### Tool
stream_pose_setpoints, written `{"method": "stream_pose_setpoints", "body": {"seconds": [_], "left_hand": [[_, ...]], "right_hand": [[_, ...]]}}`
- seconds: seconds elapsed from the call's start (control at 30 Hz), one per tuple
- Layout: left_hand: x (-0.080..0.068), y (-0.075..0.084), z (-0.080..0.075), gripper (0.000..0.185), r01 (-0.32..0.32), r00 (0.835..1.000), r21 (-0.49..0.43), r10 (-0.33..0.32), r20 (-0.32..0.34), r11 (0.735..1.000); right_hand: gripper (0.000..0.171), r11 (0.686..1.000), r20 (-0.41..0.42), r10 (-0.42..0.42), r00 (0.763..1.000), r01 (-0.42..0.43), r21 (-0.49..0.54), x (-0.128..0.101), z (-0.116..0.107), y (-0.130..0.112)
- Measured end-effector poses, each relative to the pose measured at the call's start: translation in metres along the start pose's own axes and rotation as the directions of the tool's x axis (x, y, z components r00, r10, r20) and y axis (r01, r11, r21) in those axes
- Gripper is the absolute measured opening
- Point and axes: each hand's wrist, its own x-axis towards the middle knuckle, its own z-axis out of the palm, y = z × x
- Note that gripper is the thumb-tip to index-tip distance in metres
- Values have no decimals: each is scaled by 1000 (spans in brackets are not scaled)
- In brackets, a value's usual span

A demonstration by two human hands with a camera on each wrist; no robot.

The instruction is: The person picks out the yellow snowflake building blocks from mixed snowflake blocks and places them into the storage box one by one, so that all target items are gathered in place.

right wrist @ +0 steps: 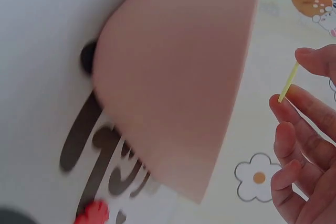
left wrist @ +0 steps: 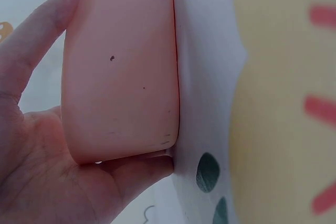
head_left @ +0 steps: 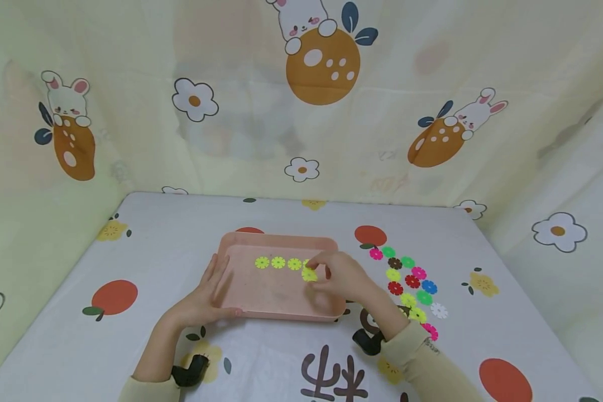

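A shallow pink tray lies on the table, with several yellow snowflake discs in a row inside it. My left hand holds the tray at its near left corner, the thumb along the front wall and the other fingers along the left end. Over the right part of the tray, my right hand pinches a yellow snowflake disc between thumb and fingertips; the right wrist view shows it edge-on. The hand partly hides the rightmost disc of the row.
Loose snowflake discs in several colours lie right of the tray, among them a blue disc and a white disc. My right forearm passes over the nearest ones. A patterned curtain hangs behind the table.
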Motion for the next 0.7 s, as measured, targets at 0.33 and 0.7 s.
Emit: {"method": "stream_pose_setpoints", "body": {"seconds": [0.33, 0.7], "left_hand": [[0, 0, -1, 113, -6, 1000, 4, 6, 3, 1000], [0, 0, -1, 112, -8, 1000, 5, 8, 6, 1000]], "right_hand": [[32, 993, -7, -120, 993, 120, -10, 15, 16, -18], [31, 999, 57, -23, 998, 20, 46, 25, 27, -33]]}}
